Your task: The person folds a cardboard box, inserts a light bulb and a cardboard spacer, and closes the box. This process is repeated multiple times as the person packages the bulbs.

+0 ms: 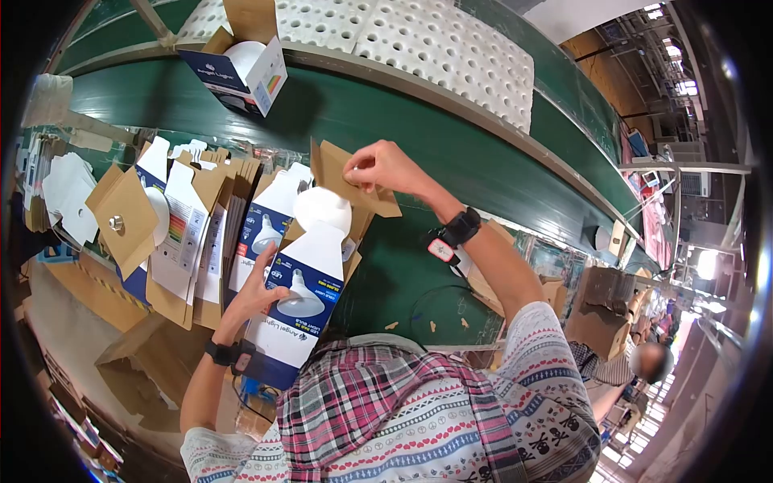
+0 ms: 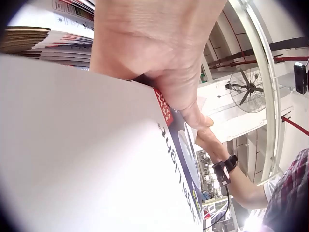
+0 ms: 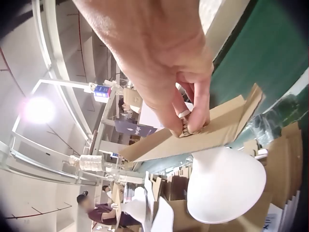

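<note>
We see the left hand (image 1: 254,295) gripping a blue-and-white Angel Light box (image 1: 291,326), its thumb lying across the printed front and the rest of it wrapped round the side; we hold the box tilted, close against the plaid apron (image 1: 354,414). The right hand (image 1: 386,167) is brought together in a pinch, fingertips and thumb clamped on the metal base of a white bulb (image 3: 227,188), where that base pokes through a brown cardboard insert (image 3: 149,147). The bulb hangs beneath the insert, neck uppermost and wide end down, just above the white flap at the open end of our box; we cannot tell whether any of it sits within the walls. Just left of our box stands a row of cartons (image 1: 179,217) with their flaps up, and among them a second insert (image 1: 129,211) shows another metal base sticking out of its middle. Across the green counter (image 1: 378,282), on a dark green belt (image 1: 362,109), sits an open carton (image 1: 264,84) holding something white and rounded. Beyond the belt we see a white foam sheet (image 1: 451,64) punched with rows of holes. Black straps carry small cameras on both wrists, another person (image 1: 600,370) is off to the right, and our left wrist view also takes in a caged fan (image 2: 250,88) overhead.
</note>
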The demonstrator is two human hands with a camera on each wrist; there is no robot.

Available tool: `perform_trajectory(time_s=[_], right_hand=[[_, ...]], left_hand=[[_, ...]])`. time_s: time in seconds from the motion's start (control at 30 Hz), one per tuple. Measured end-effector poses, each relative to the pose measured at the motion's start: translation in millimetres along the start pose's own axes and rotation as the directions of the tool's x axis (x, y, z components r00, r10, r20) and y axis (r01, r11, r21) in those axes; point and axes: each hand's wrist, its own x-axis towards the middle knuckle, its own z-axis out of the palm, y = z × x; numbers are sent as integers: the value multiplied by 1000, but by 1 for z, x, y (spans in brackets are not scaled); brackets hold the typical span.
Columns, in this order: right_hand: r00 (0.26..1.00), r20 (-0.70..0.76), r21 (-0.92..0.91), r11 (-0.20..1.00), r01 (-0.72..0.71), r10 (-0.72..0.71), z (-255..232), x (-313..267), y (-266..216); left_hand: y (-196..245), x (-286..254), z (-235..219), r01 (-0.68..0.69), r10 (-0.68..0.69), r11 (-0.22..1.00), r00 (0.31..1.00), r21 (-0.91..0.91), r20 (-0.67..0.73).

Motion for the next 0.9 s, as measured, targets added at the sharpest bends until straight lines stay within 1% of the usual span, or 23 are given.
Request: perform_trajectory(time_s=[0.07, 0.13, 0.17, 0.27, 0.37, 0.4, 0.5, 0.57, 0.67, 0.77, 0.8, 0.83, 0.87, 0.9], right_hand=[[999, 39, 40, 999, -14, 12, -3, 4, -8], [996, 81, 71, 997, -34, 28, -5, 7, -14], [997, 71, 53, 998, -27, 24, -4, 10, -10], [988, 127, 38, 995, -97, 91, 4, 14, 1], [949, 274, 123, 973, -193, 154, 19, 19, 15], [932, 322, 145, 965, -221, 165, 24, 19, 20], [901, 388, 207, 935, -289, 193, 50, 26, 46], [877, 436, 258, 906, -336, 201, 62, 30, 56], [854, 493, 194, 937, -292, 164, 72, 34, 51], [827, 542, -26, 986, -164, 152, 88, 35, 51], [812, 582, 131, 979, -153, 49, 102, 40, 72], [792, 607, 284, 948, -146, -60, 122, 47, 110], [811, 585, 411, 873, -261, -33, 131, 41, 119], [828, 561, 537, 763, -359, -6, 139, 35, 126]], left_hand=[[-3, 0, -1, -29, 29, 1000, 1000, -7, -2], [-1, -1, -3, -15, 14, 998, 1000, -58, -14], [0, -2, -4, -10, 8, 996, 1000, -83, -17], [2, -1, -5, -2, 1, 998, 1000, -67, -16], [6, -1, -2, -6, 5, 999, 1000, -34, -17], [4, -2, -2, 2, -3, 999, 1000, -51, -15], [-2, -1, -3, -3, 2, 997, 1000, -82, -14], [-5, 0, -4, -6, 4, 995, 1000, -95, -17], [-1, -1, -5, 1, -3, 995, 1000, -97, -19], [4, -3, -2, 25, -27, 995, 999, -101, -18], [5, -3, -2, 33, -35, 994, 999, -103, -23], [3, -2, -2, 20, -23, 994, 999, -108, -26], [0, -2, -2, 10, -13, 994, 999, -113, -31], [-2, -3, -2, 0, -4, 993, 999, -117, -37]])
